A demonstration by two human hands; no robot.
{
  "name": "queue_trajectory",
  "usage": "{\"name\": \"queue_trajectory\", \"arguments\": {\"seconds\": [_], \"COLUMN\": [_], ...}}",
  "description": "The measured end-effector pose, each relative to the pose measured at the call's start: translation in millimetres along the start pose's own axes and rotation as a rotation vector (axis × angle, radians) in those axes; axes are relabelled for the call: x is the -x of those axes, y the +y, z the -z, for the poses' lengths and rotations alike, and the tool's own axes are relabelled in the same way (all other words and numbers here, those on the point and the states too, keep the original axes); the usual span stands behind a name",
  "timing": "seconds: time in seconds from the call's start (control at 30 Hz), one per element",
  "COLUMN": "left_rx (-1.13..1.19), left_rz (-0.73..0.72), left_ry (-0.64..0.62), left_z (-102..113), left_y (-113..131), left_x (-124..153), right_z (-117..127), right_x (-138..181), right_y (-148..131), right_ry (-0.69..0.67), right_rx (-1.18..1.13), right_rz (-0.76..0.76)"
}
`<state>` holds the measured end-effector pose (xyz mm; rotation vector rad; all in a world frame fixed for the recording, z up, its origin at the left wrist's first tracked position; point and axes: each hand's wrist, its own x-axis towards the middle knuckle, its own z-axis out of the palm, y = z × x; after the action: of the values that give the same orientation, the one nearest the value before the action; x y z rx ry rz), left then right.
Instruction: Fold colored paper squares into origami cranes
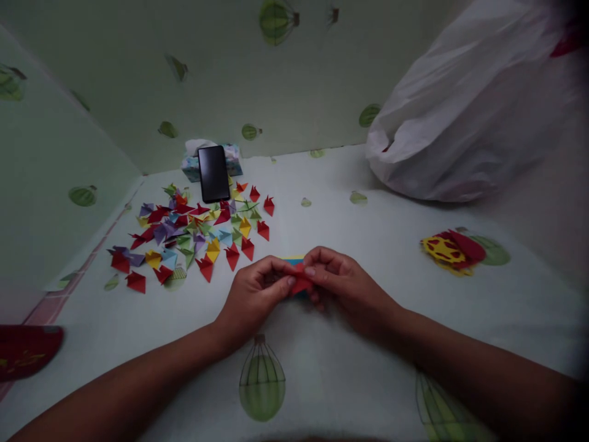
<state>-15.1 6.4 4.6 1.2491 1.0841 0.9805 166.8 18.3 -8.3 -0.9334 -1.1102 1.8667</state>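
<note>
Between my two hands is a small folded red paper (300,280), pinched from both sides. My left hand (258,287) grips its left edge with thumb and forefinger. The thumb and fingers of my right hand (343,283) close on its right side. Just behind and below it lies blue and yellow paper (291,261), mostly covered by my hands. To the left, many small folded paper pieces (197,230) in red, yellow, green, blue and purple are spread over the white surface; they resemble origami cranes.
A black phone (214,174) leans on a tissue box (234,158) at the back. A large white plastic bag (460,116) stands at the back right. Red and yellow cut-out items (453,250) lie at the right. A dark red object (27,350) sits at the left edge.
</note>
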Motion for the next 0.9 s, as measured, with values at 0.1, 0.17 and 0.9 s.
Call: {"name": "queue_trajectory", "arguments": {"seconds": [0.1,0.17,0.9], "left_rx": [0.083,0.128,0.243], "left_rz": [0.060,0.084,0.127], "left_ry": [0.081,0.099,0.066], "left_z": [-0.4,-0.4,-2.6], "left_y": [0.4,-0.3,-0.7], "left_x": [-0.7,-1.3,0.4], "right_z": [0.5,1.2,0.3], "right_x": [-1.0,-1.0,-1.1], "right_y": [-1.5,-1.6,-1.7], "right_ry": [-0.001,-0.056,0.034], "right_rx": [0.102,0.186,0.232], "right_rz": [0.119,0.186,0.177]}}
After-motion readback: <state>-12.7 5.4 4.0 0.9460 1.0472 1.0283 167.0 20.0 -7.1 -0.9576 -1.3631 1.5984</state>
